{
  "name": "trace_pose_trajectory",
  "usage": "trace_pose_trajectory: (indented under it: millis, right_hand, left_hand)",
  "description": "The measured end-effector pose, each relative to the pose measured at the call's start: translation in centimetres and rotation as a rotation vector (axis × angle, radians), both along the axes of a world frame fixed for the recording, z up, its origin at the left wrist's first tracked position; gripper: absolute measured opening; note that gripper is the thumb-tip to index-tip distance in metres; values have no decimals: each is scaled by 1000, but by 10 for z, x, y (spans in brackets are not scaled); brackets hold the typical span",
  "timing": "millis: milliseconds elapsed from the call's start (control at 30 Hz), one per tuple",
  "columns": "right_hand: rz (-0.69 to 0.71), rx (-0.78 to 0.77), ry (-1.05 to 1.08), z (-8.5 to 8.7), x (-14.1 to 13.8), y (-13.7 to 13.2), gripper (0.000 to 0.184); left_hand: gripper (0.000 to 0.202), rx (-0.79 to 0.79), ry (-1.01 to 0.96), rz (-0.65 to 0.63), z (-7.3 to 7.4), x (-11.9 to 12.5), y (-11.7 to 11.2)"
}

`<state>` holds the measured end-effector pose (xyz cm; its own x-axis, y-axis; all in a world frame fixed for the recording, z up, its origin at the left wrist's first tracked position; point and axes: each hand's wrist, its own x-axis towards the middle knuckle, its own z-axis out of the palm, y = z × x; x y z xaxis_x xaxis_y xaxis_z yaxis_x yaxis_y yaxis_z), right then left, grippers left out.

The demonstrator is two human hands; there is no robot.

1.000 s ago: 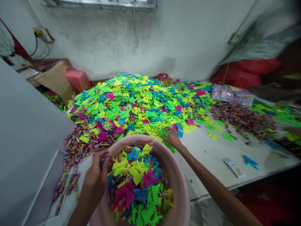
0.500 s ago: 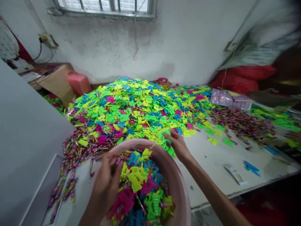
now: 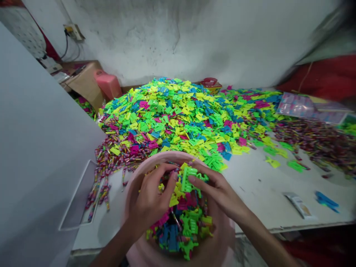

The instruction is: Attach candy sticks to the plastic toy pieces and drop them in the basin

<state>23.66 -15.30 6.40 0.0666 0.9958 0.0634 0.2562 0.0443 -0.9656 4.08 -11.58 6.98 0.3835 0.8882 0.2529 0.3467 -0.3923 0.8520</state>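
Over the pink tub (image 3: 130,185), my right hand (image 3: 222,189) grips a bright green plastic piece (image 3: 189,178) with comb-like ridges, thumb on its front. My left hand (image 3: 155,196) is closed beside it, thumb and forefinger pinched on a small purple-pink printed stick (image 3: 175,171), mostly hidden by the fingers. Inside the tub lie mixed yellow, blue, pink and green plastic pieces (image 3: 191,222), with a few printed sticks among them. Behind the tub rises a large heap of similar plastic pieces (image 3: 178,115).
Printed sticks (image 3: 111,159) spread at the left of the white table (image 3: 250,193), and another pile of sticks (image 3: 314,144) lies right. A small packet (image 3: 299,205) and blue pieces (image 3: 326,200) lie near the front edge. A pale panel (image 3: 41,129) stands left.
My right hand has come from the heap's edge to above the tub, bringing the green piece. My left hand has moved right, close to it. The view has tilted down.
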Motion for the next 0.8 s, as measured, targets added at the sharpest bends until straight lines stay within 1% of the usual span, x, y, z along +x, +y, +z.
trace_pose_trajectory:
  millis: [100,233,267,300,367,400,467,500,567,633,800]
  right_hand:
    - [33,-18,68,3,-5,-2,34]
    - [52,-235,304,7,-7,-4,55]
    - [56,-260,329,8,-6,-4,55]
    - [63,-256,325,9,-4,-4,49]
    - [75,-167,263,9,-1,-3,32]
    - [75,-117,235,9,0,-3,30]
    - [44,-60,211,6,1,-2,37]
    - [16,-51,205,5,1,-2,37]
    - [-11,-51,175,2,1,-2,29]
    - [-9,-42,126,2,1,-2,21]
    - [24,-5,49,8,-1,-3,19]
  left_hand:
    - [18,-8,-18,-3,-2,-2,1]
    - [18,-12,-70,-11,-1,-3,1]
    - [19,-8,-84,-17,-1,-3,0]
    - [20,-11,-99,-23,-1,-2,0]
    - [24,-49,-133,-24,-2,-2,-1]
    - [26,-78,-148,-16,-2,-1,-2]
    - [25,-122,-170,3,-4,0,-2]
    - [22,-129,-174,5,-5,0,-1]
    - [20,-114,-172,-5,-6,0,0]
    - [20,-95,-170,-9,-6,1,2]
    - [19,-65,-126,-7,-4,1,3]
